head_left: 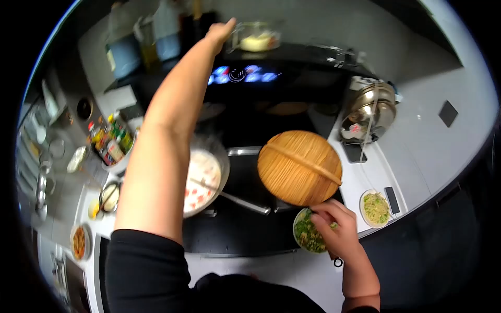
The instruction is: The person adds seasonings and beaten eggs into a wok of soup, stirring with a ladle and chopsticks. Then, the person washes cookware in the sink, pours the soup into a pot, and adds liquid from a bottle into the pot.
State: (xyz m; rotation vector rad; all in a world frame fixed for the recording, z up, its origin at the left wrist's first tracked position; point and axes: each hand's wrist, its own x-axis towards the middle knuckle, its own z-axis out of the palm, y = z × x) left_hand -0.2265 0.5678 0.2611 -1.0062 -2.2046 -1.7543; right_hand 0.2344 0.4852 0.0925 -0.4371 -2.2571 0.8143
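Pan [224, 169] partly hidden behind left forearm. Left arm stretched far forward; left hand [222, 32] blurred beside glass container [257, 43], opening and grip unclear. Wooden lid [297, 167] right of pan. Right hand [336, 224] palm-down, fingers curled, partly covering greens bowl [307, 232]; hold unclear.

Site: kitchen. You stand at a black stove with a steaming pan [210, 180] and 1 wooden lid [300, 168]. Noted on your left: sauce bottles [111, 143]; on your right: a plate of shredded food [375, 208].
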